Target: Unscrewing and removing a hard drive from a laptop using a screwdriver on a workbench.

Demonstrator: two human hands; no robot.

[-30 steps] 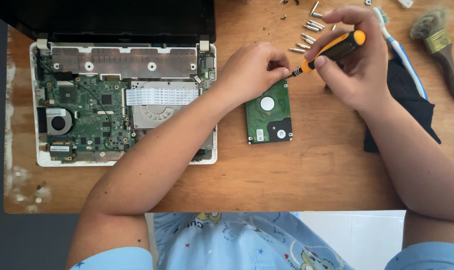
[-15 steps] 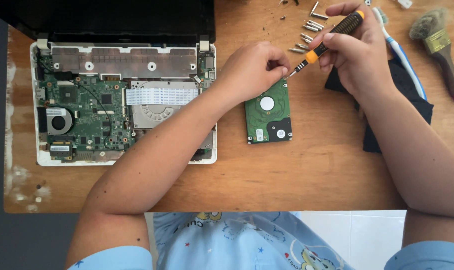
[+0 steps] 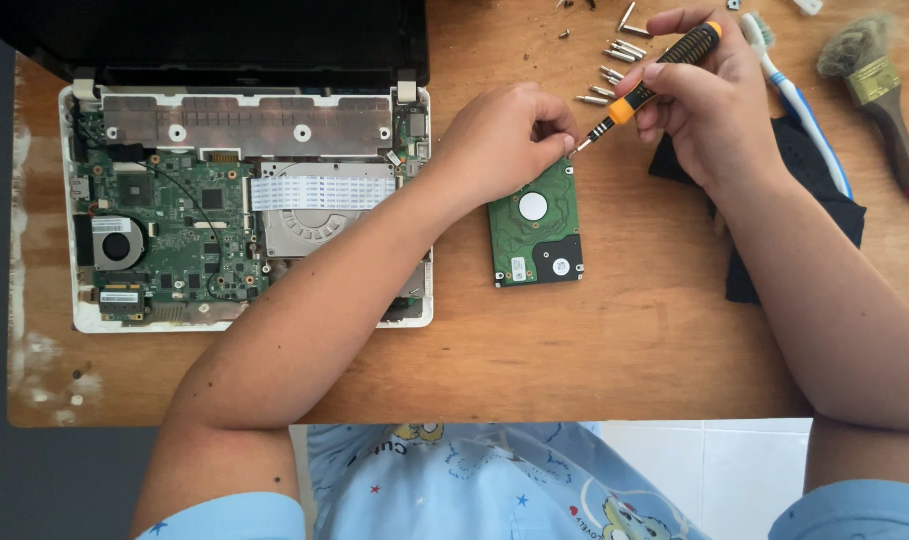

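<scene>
A hard drive (image 3: 537,225) lies green board up on the wooden table, right of an opened laptop (image 3: 245,205) with its green motherboard bare. My left hand (image 3: 510,140) rests closed on the drive's top left corner. My right hand (image 3: 710,95) holds a black and orange screwdriver (image 3: 655,75), tilted, its tip by the drive's top right corner next to my left fingers. Whether the tip touches a screw is too small to tell.
Several loose screws (image 3: 615,55) lie above the drive. A black cloth (image 3: 805,190) sits under my right forearm. A blue and white toothbrush (image 3: 790,95) and a red-handled paintbrush (image 3: 880,100) lie at the right. The table's front edge runs near my chest.
My right hand tipped the screwdriver's handle up and away, then lowered it a little. The tip stays by the drive's top right corner. My left hand has stayed put.
</scene>
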